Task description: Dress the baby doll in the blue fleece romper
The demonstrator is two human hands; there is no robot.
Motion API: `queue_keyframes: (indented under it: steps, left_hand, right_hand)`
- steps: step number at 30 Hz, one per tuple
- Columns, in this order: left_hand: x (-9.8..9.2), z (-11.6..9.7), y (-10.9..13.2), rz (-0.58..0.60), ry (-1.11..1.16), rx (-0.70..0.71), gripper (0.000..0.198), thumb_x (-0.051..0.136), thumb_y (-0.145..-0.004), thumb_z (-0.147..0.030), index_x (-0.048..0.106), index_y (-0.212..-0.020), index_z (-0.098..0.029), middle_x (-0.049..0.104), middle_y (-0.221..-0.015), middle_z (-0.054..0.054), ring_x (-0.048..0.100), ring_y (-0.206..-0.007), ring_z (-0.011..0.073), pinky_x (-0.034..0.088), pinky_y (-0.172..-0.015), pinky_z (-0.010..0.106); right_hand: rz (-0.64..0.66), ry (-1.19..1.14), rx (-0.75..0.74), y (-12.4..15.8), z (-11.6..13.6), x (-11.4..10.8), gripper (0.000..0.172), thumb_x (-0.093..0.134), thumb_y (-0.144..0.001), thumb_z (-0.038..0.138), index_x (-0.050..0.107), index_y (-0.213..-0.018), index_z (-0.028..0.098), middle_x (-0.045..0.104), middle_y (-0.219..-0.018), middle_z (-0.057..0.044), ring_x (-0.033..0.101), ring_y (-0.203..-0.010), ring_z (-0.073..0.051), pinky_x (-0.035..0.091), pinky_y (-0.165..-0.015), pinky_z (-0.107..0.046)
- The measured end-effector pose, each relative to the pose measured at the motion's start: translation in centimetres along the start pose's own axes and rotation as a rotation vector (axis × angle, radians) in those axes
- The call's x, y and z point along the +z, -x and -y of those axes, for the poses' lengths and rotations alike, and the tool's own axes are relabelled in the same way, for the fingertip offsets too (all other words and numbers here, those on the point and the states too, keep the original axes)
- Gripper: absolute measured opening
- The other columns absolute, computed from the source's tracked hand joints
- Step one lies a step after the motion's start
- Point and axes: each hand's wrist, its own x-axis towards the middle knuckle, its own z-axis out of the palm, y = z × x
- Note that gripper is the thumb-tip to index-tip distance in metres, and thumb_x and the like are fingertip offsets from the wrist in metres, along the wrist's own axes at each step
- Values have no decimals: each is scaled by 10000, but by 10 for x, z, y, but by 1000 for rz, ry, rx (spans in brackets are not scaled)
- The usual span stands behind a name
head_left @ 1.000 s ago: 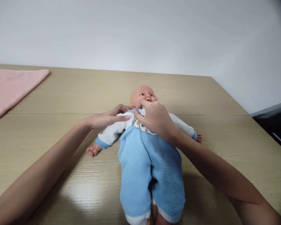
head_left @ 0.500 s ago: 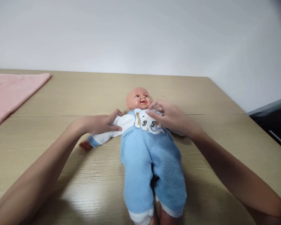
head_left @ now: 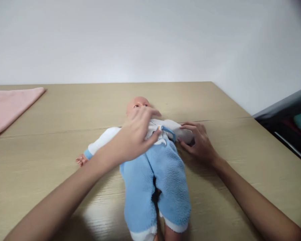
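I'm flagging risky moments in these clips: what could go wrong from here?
The left hand hides part of the doll's head, so a bump there could go unseen. The right hand is at a white sleeve, so a tug might twist it or shift the doll.

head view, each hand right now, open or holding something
Left hand: open, over the doll, holding nothing visible.
Right hand: part-curled at a white sleeve; grip can't be told.
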Motion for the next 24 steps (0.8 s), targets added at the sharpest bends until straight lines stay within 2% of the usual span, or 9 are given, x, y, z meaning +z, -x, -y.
queue_keyframes:
  steps: [2,4,6,8,11,13,16,20,24]
  left_hand:
    - [24,-9,-22,83,-125,38,220,656,-1117,-353,663,-1275,-200,722,-1351,152,624,-1297,382,462,-1155,572]
    - [44,-9,-40,200,-227,1,226,704,-1097,-339,714,-1242,-166,754,-1308,154,638,-1246,379,480,-1104,549]
    - [58,-2,-50,292,-268,-45,249,735,-1085,-325,736,-1262,-149,786,-1260,142,653,-1198,365,500,-1045,513]
    - [66,4,-52,322,-277,-61,234,742,-1087,-338,756,-1244,-165,812,-1184,117,660,-1144,359,503,-987,496]
    - [71,12,-46,287,-269,-21,207,716,-1110,-363,777,-1192,-183,812,-1125,102,655,-1099,361,484,-957,498]
    - [73,14,-42,258,-222,34,209,689,-1127,-363,775,-1193,-185,798,-1124,102,662,-1068,348,474,-944,494]
    - [72,16,-39,204,-125,127,219,654,-1147,-363,767,-1210,-188,776,-1113,102,675,-1027,324,469,-909,467]
    - [70,17,-36,136,-23,326,224,586,-1178,-328,744,-1222,-176,759,-1077,87,693,-1004,276,483,-884,408]
    - [67,16,-32,-8,-77,540,237,531,-1203,-320,736,-1204,-200,752,-985,58,680,-910,235,483,-828,379]
  right_hand:
    - [49,13,-29,9,-21,-5,588,789,-993,355,559,-1530,285,655,-1517,-191,618,-1415,-444,508,-1183,-689]
    - [121,-40,-13,17,-40,-12,676,840,-961,410,555,-1565,304,643,-1545,-178,615,-1436,-447,537,-1176,-667]
    - [157,-102,62,25,-53,-20,680,873,-934,454,599,-1539,307,686,-1487,-161,671,-1367,-434,600,-1104,-617]
    - [167,-119,131,30,-59,-26,597,890,-917,452,675,-1452,295,760,-1358,-135,742,-1228,-406,631,-1023,-574]
    - [110,-152,132,31,-57,-33,433,916,-888,401,765,-1278,287,826,-1150,-77,790,-1018,-336,638,-925,-497]
    - [23,-221,129,26,-51,-37,425,958,-858,404,786,-1228,287,832,-1094,-56,788,-950,-295,636,-861,-439]
    - [-66,-307,145,11,-37,-43,464,1013,-818,448,795,-1194,286,834,-1112,-56,777,-922,-263,626,-825,-403]
    - [-95,-358,73,-18,-17,-47,478,1051,-768,473,794,-1118,273,828,-1056,-51,768,-887,-240,616,-804,-379]
    - [-58,-372,-39,-44,3,-37,432,1039,-769,458,752,-1023,259,804,-916,-13,764,-809,-211,592,-738,-327]
